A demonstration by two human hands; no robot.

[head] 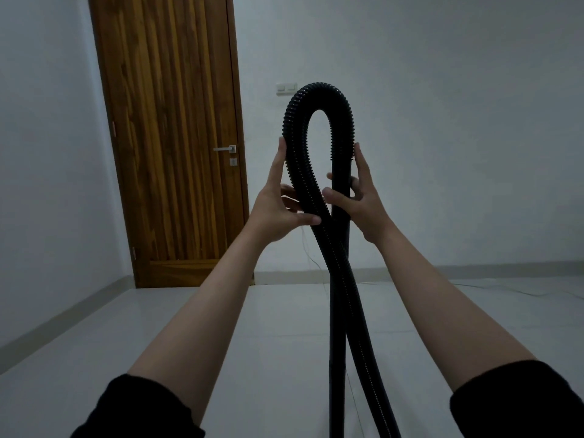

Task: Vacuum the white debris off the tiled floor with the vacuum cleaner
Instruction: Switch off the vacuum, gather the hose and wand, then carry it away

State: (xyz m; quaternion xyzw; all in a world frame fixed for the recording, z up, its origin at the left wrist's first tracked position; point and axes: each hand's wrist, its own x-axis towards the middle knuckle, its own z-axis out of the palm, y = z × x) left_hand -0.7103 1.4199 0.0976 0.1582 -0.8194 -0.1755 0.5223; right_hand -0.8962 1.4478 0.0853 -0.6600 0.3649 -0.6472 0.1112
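Note:
I hold up a black ribbed vacuum hose (319, 90), bent into a tall loop at chest height. My left hand (275, 210) grips the ribbed left limb, with the thumb across its front and the index finger lying up along it. The loop's right limb ends in a smooth black tube (338, 279), and my right hand (366, 207) holds it just below the ribbing. Both limbs cross under my hands and run down out of the bottom of the view. On the grey tiled floor (268, 343) I see no white debris. The vacuum body is out of view.
A closed wooden door (170, 137) with a metal handle stands at the back left. A wall switch (286, 87) sits behind the loop's top. A thin cable (518, 292) trails along the floor by the far wall on the right.

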